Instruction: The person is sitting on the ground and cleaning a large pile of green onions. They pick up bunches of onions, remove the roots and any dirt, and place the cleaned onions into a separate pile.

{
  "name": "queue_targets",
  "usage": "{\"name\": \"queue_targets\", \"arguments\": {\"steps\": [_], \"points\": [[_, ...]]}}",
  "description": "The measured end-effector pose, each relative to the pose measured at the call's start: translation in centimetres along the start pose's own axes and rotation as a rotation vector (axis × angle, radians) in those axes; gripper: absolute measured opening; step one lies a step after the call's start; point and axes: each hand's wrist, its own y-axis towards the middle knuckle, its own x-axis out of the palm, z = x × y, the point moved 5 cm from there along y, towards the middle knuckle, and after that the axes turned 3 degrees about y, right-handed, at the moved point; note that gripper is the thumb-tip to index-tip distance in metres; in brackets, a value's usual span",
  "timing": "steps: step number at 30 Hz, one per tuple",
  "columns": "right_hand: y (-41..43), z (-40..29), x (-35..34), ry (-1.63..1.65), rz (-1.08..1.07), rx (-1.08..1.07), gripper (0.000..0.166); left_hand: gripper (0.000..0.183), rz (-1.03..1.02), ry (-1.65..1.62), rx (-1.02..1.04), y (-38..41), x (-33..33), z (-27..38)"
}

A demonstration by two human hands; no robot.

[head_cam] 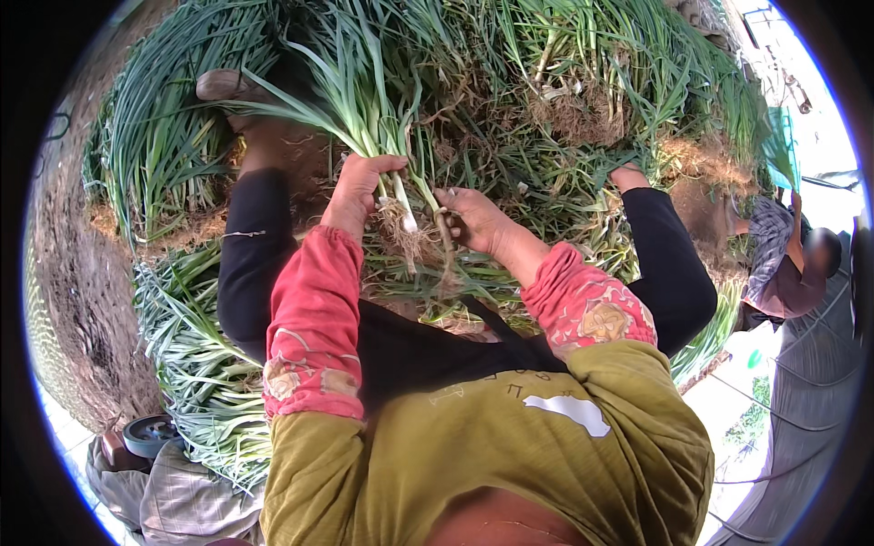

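My left hand (360, 185) is closed round a small bunch of green onions (372, 116), just above its white stem ends and brown roots. Their long green leaves fan out away from me. Close on the right, the fingers of my right hand (471, 215) pinch a single stalk (427, 191) near its base. Its brownish root end hangs below those fingers, slightly blurred. Loose leaves and trimmings (532, 184) lie on the ground beneath and beyond both hands.
Large heaps of green onions stand at the upper left (164, 116) and upper right (614, 61). Another pile (212, 389) lies at the lower left, beside a wheel (151, 435) and grey cloth (198, 498). My bent legs flank the trimmings. Another person (792, 273) sits at the far right.
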Motion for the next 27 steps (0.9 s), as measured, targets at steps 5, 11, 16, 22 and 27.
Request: {"name": "queue_targets", "arguments": {"steps": [5,11,16,22,27], "points": [[1.7,-0.4,0.8,0.12,-0.299,0.109,0.024,0.019,-0.033,0.033,-0.029,-0.7,0.7,0.1],[3.3,0.2,0.5,0.152,-0.076,-0.011,0.021,0.024,-0.029,0.082,-0.014,-1.1,0.7,0.7],[3.6,1.7,-1.2,0.235,-0.012,-0.004,0.021,0.029,0.009,0.079,0.025,-0.5,0.5,0.1],[0.6,0.8,-4.0,-0.425,0.175,-0.161,0.016,0.03,0.075,0.125,0.165,-0.3,1.1,0.9],[-6.9,1.8,-5.9,-1.638,-0.178,-0.086,0.021,0.023,0.147,0.102,0.223,-0.4,-0.1,1.7]]}}
